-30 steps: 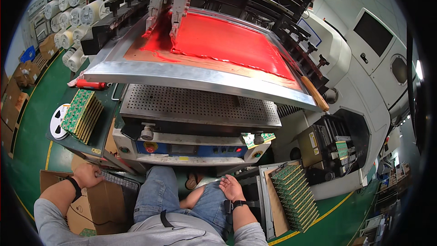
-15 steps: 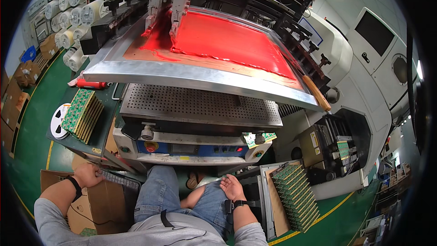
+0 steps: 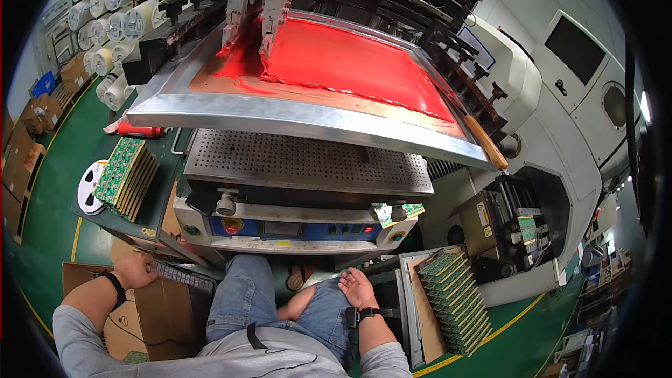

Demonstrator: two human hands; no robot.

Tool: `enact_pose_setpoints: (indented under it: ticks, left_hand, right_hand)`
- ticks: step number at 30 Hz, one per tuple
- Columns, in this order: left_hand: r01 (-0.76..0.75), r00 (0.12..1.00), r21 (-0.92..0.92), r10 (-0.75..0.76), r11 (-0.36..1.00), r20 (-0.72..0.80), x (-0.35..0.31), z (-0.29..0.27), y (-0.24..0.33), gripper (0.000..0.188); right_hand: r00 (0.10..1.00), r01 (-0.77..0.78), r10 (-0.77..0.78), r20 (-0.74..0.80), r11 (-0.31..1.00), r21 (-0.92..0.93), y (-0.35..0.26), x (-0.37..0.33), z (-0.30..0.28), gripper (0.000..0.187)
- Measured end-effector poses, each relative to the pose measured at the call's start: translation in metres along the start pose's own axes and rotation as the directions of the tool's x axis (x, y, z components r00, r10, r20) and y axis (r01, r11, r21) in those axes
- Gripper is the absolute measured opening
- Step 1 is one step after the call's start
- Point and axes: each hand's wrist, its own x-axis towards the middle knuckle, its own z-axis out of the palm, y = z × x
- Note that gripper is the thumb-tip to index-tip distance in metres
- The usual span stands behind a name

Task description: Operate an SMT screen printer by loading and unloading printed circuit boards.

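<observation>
My left hand (image 3: 136, 269) is closed, its curled fingers at the end of a dark keyboard-like object (image 3: 183, 276) on the rim of an open cardboard box (image 3: 164, 311). Whatever those fingers hold is hidden. On my thigh rests my right hand (image 3: 358, 288), palm turned up, fingers loosely bent and apart, nothing in it. Ahead stands a screen printing machine: a metal-framed screen (image 3: 301, 117) spread with red paste (image 3: 350, 63) hangs over a perforated metal plate (image 3: 301, 164). A wooden-handled tool (image 3: 486, 141) leans on the frame's right side.
Green circuit boards (image 3: 128, 176) are stacked on the left bench beside a white reel (image 3: 91, 187) and a red tube (image 3: 140, 129). More boards (image 3: 455, 301) stand in a rack at right. A small board (image 3: 400, 214) lies by the machine's control panel (image 3: 301, 230).
</observation>
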Motion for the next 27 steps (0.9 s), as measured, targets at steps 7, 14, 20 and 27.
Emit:
enact_pose_setpoints:
  ticks: [7,14,20,27]
  left_hand:
    - [-0.003,1.0,0.003,0.003,1.0,0.005,0.0,-0.001,0.001,0.041]
    - [0.006,1.0,0.012,-0.006,1.0,0.012,0.001,-0.003,0.003,0.041]
    - [0.001,1.0,0.007,-0.001,1.0,0.006,-0.001,-0.004,0.001,0.04]
    - [0.021,1.0,0.025,-0.022,0.999,0.012,-0.013,-0.013,0.008,0.04]
  right_hand:
    - [1.0,0.0,0.0,0.0,1.0,0.004,-0.002,-0.001,0.0,0.02]
    - [1.0,0.006,-0.005,-0.012,1.0,0.005,-0.002,-0.001,0.001,0.02]
    - [1.0,0.001,-0.001,0.006,1.0,0.017,0.001,0.0,0.006,0.019]
    - [1.0,-0.002,0.002,-0.003,1.0,-0.01,0.002,-0.004,0.007,0.02]
